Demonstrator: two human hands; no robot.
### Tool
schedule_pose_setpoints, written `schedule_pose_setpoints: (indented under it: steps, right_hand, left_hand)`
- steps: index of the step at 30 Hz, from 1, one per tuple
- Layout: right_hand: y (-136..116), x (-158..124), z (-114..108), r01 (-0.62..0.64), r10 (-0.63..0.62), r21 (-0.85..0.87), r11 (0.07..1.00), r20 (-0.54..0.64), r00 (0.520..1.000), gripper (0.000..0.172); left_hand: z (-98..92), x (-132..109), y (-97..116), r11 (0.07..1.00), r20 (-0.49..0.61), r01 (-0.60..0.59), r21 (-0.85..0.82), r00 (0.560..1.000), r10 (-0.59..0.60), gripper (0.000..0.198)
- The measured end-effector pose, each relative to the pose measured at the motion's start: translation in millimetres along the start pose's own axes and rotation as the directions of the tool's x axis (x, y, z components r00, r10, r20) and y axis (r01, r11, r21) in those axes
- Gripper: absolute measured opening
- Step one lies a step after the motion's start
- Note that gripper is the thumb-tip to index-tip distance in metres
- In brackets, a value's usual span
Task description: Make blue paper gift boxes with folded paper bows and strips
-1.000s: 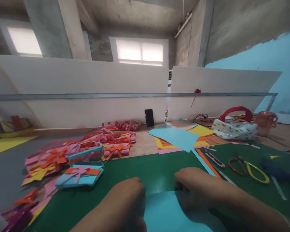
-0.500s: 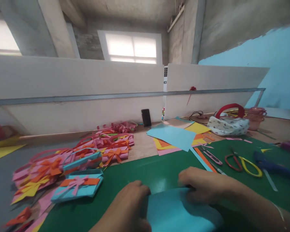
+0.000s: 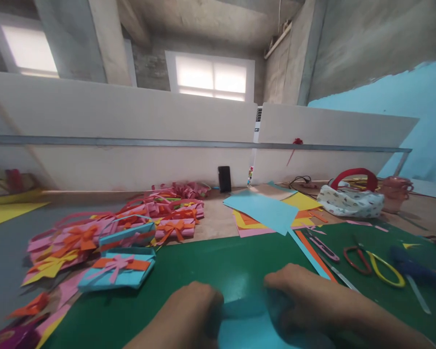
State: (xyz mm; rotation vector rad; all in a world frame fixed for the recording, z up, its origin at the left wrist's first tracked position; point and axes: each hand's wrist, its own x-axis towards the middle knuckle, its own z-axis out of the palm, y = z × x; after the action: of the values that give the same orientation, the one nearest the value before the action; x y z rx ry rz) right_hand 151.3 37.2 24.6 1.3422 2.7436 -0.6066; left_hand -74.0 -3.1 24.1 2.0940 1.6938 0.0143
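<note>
A sheet of light blue paper (image 3: 247,333) lies at the bottom middle on the green mat (image 3: 189,264), partly cut off by the frame's lower edge. A darker band along its far edge looks folded over. My left hand (image 3: 187,310) grips the left side of this sheet, fingers curled and slightly blurred. On the far right corner, my right hand (image 3: 294,295) pinches the paper with thumb and fingers. Both hands hide the sheet's side edges. A small blue paper bag (image 3: 121,271) with an orange band and pink bow sits left of my left hand.
Pink paper bags (image 3: 80,237) with bows pile up at left. Coloured paper sheets (image 3: 263,206) lie beyond the mat, near a standing phone (image 3: 224,179). Rightward are a pink cutter (image 3: 325,245), yellow-and-red scissors (image 3: 385,271), a blue glue gun (image 3: 417,266) and a cloth basket (image 3: 350,201).
The view has shifted and tilted slightly. The far edge of the blue paper now shows a darker, folded-looking band between my hands. Both hands keep their grip on it.
</note>
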Motion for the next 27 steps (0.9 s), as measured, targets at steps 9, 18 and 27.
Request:
schedule_pose_setpoints:
  steps: [9,18,27]
  right_hand:
    - [10.1,12.8,-6.1,0.212,-0.251,-0.134,0.968,-0.569,0.783,0.022]
    - [20.0,16.5,-16.1,0.209,-0.102,0.053,0.977,-0.739,0.666,0.013]
    - [14.5,21.9,-13.1,0.321,0.204,0.573,0.754,-0.669,0.715,0.011]
  left_hand:
    - [-21.8,-0.5,-7.9,0.94,-0.597,0.02,0.341,0.777,0.199,0.024]
    - [-22.4,6.9,-15.1,0.993,-0.601,-0.121,0.009,0.793,0.101,0.017]
    - [-32.4,8.6,-17.3,0.977,-0.551,-0.117,-0.18,0.834,-0.002,0.013]
